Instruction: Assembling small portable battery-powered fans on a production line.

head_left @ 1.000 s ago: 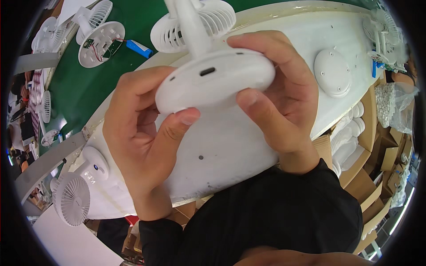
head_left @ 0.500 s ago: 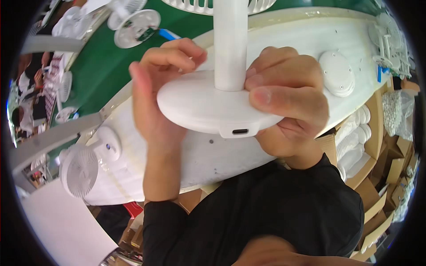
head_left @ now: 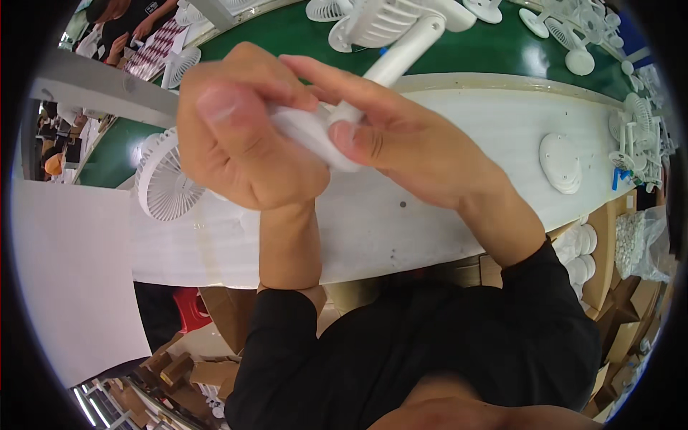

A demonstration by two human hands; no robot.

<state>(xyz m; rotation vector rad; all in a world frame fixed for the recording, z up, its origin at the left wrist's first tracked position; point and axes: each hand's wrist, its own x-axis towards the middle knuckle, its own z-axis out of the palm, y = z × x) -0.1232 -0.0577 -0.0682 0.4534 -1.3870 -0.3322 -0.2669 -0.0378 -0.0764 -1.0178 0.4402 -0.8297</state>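
Both hands hold a white desk fan (head_left: 407,51) up over the white worktop, tilted with its head pointing away to the upper right. My left hand (head_left: 247,132) is closed round the rounded base, its fingers curled over the edge and the thumb bent. At the foot of the stem, my right hand (head_left: 419,140) grips with its thumb against the base; its fingers pass behind the stem. Most of the base is hidden by the hands. The fan's head is cut off partly by the top of the view.
Left of my hands another white fan (head_left: 170,179) stands on the white worktop (head_left: 430,229). A round white base disc (head_left: 560,163) lies at the right. More fans (head_left: 634,132) cluster at the far right edge. Below, an open carton (head_left: 598,261) holds white parts. Other people work at the far upper left.
The fan has gone from upright to tilted, its base moving up and left. My left hand has closed on the base; my right hand has shifted to the stem's foot. The view has swung.
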